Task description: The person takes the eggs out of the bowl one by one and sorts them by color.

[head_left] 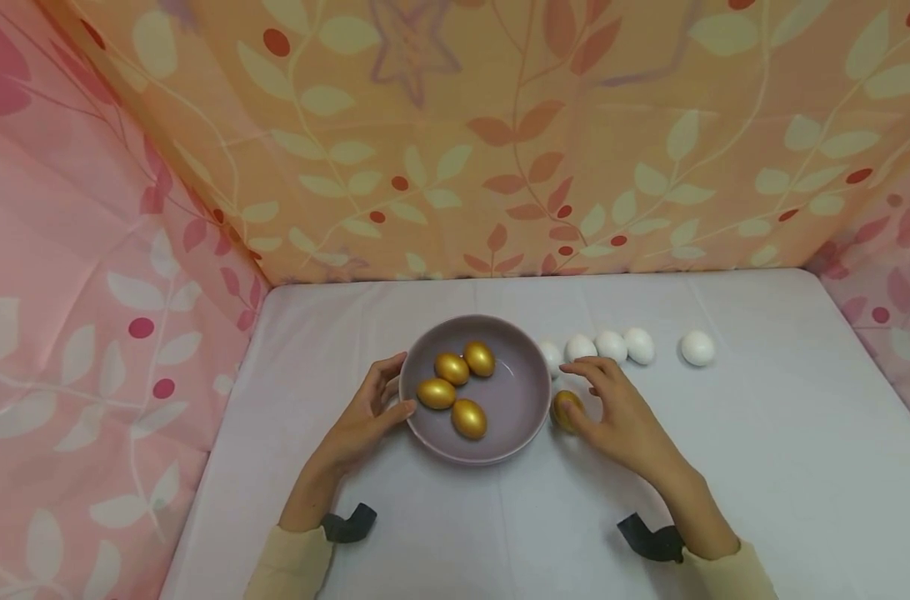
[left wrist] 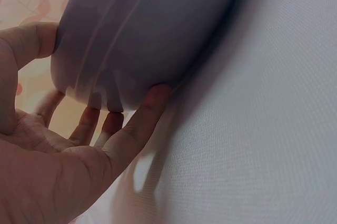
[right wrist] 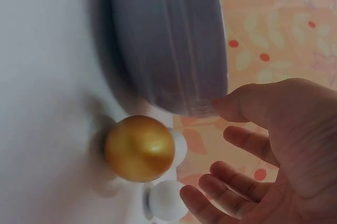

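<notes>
A round mauve bowl (head_left: pixel 518 400) sits on the table with several golden eggs (head_left: pixel 469 419) inside, toward its left. My left hand (head_left: pixel 363 421) holds the bowl's left side, thumb near the rim and fingers along the outer wall; the left wrist view shows fingertips against the bowl (left wrist: pixel 142 34). Just right of the bowl, another golden egg (right wrist: pixel 139 149) lies on the cloth. Above and beside that egg hovers my right hand (head_left: pixel 622 417), fingers spread and loosely bent, gripping nothing. In the right wrist view its thumb reaches the bowl's rim; whether it touches is unclear.
A row of several white eggs (head_left: pixel 611 347) lies behind my right hand, the nearest partly hidden by the bowl. One more white egg (head_left: pixel 697 348) stands apart to the right. Patterned cloth walls (head_left: pixel 440 167) enclose the white-covered table (head_left: pixel 770 467) at back and sides.
</notes>
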`<state>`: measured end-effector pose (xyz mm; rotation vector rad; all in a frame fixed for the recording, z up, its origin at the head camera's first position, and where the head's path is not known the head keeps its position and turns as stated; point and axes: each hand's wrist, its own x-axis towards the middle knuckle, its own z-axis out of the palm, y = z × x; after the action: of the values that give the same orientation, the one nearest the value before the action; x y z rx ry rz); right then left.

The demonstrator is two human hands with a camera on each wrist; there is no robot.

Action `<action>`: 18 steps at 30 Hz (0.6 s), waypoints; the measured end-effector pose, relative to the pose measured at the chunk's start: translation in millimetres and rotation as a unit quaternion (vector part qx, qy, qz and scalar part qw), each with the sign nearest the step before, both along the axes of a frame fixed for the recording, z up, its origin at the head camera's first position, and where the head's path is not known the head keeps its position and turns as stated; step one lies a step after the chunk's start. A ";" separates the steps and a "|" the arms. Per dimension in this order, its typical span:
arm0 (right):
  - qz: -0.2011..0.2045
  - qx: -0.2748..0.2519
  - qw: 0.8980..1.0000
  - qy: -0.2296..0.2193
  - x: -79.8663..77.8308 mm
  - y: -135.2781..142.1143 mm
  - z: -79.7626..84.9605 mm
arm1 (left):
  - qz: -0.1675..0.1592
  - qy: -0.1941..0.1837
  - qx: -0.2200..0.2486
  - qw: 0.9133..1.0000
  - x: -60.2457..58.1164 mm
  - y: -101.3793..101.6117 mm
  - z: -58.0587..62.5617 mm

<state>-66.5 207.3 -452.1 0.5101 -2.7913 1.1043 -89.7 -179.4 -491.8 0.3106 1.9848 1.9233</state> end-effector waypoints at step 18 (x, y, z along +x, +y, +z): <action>0.106 0.027 0.994 -0.013 -46.7 -30.0 44.9 | 0.004 -0.003 0.000 1.000 -0.4 -0.1 -0.6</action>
<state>-113.3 177.3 -407.2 0.8209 -2.8482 1.0821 -90.1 -179.5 -492.3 0.2968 1.9850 1.9260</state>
